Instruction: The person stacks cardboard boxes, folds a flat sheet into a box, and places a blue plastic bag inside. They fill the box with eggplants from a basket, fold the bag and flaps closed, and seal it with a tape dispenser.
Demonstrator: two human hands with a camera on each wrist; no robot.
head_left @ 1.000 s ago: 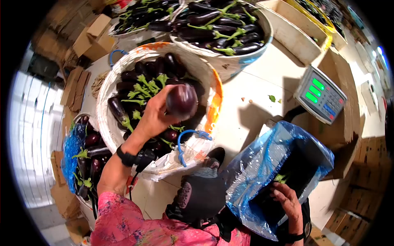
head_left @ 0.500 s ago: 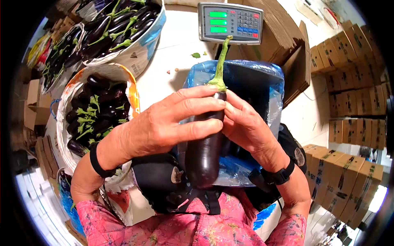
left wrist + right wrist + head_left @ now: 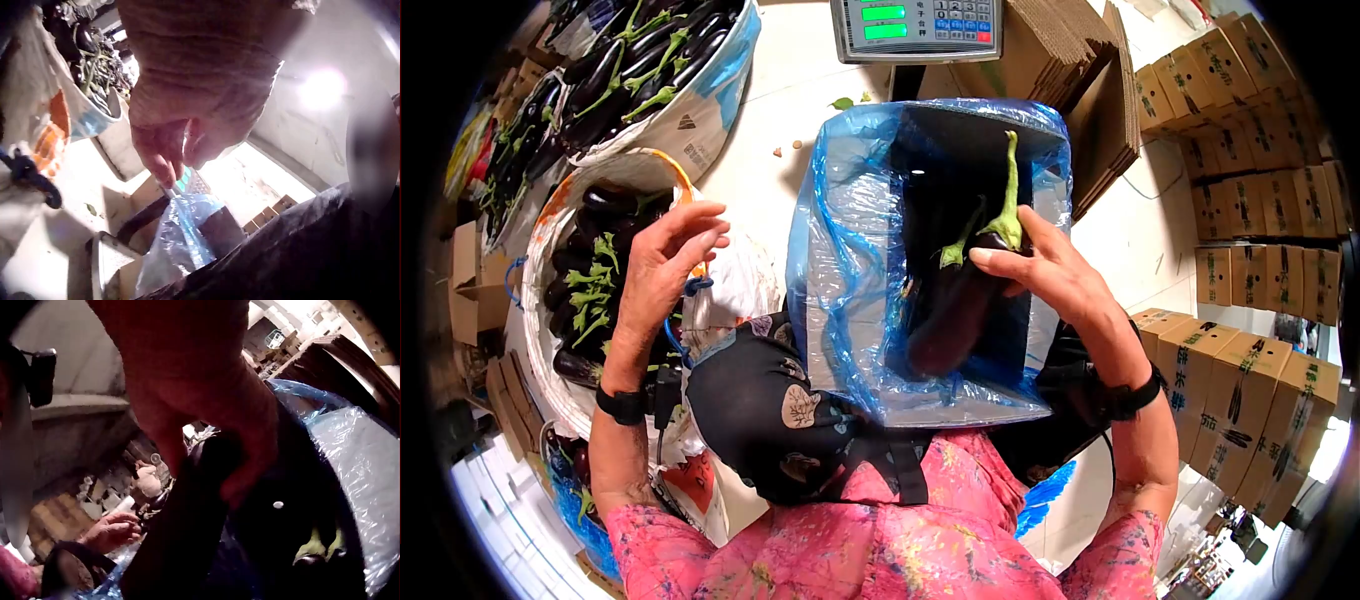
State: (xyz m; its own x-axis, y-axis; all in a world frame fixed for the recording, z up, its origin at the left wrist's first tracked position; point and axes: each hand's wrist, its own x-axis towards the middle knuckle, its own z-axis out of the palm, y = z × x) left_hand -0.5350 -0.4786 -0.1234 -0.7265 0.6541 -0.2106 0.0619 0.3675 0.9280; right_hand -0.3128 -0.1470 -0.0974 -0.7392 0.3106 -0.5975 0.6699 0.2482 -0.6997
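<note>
Near its green cap, my right hand (image 3: 1068, 268) grips a dark purple eggplant (image 3: 960, 305). Its long stem points up and its rounded end slants down inside a box lined with blue plastic (image 3: 830, 290). Beside the held one, the cap and stem of another eggplant (image 3: 952, 250) show in the box; the dark interior hides most of it. My left hand (image 3: 668, 268) holds nothing, its fingers loosely bent, over the right edge of a white sack (image 3: 560, 225) of eggplants. The left wrist view shows the same left hand (image 3: 187, 119) empty, fingers pointing down.
A digital scale display (image 3: 915, 30) stands beyond the box, with flattened cardboard (image 3: 1065, 60) to its right. Stacked cartons (image 3: 1235, 420) line the right side. A larger sack (image 3: 730, 100) of eggplants is at the upper left. Small leaf scraps (image 3: 842, 103) lie on the floor.
The right hand carried an eggplant, held earlier by both hands upright over the lap, down into the lined box. The left hand let go and moved left, back toward the sack.
</note>
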